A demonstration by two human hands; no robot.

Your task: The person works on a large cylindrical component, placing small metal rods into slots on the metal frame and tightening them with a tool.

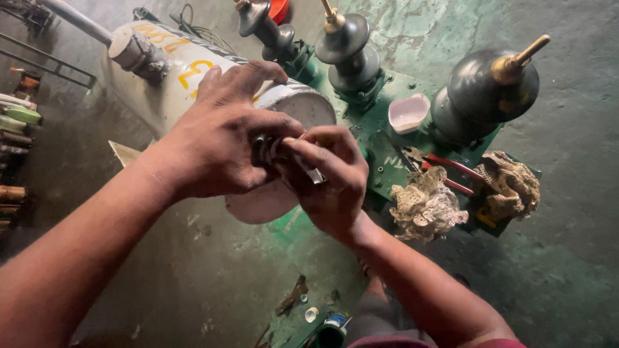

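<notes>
Grip, left: my left hand [222,145] curls over from the left, fingers pressed together around a small dark metal fitting [263,147] that sits at the middle of the view, just above the pale round end of the tank.
Grip, right: my right hand [329,177] comes up from below, thumb and forefinger pinching a short silvery piece [315,174] that touches the fitting; I cannot tell what kind of part it is, as my fingers hide most of it.
Hands together: both meet knuckle to knuckle, touching, in front of the tank's end.
Tank: a cream-coloured cylinder [187,71] lies on its side behind my left hand, with yellow painted marks on its wall and a grey capped stub near its far end.
Green housing: a green metal top [380,138] stands just right of my hands, bolt heads along its surface.
Insulators: three dark bell-shaped insulators with brass tips rise from it, one at the back [261,19], one in the middle [345,48], one at the right [483,90].
Small dish: a white square-ish dish [408,113] rests on the green top between the middle and right insulators.
Pliers: red-handled pliers [451,171] lie on the top, beside the rags.
Rags: two wads of frayed beige cloth, one [425,206] near my right wrist, the other [509,183] further right.
Floor: stained green-grey concrete [567,258] with small scraps near my knee.
</notes>
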